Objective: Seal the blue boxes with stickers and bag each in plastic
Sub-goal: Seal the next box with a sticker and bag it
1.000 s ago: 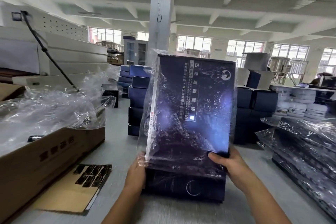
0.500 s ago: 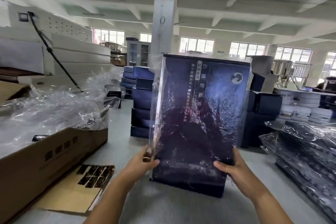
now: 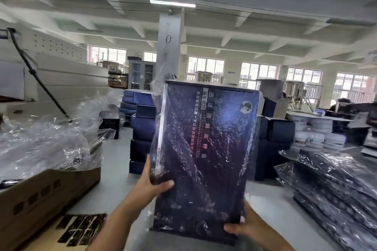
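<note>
Presently the left hand (image 3: 156,184) is clamped on the left edge of the blue box (image 3: 206,159), and the right hand (image 3: 240,228) is curled round its lower right corner. The box is held upright above the table (image 3: 114,181), sheathed in a plastic bag (image 3: 156,91). Bagging is judged nearly done, and what is called for next is probably setting it down on the bagged stack (image 3: 330,189) at the right.
</note>
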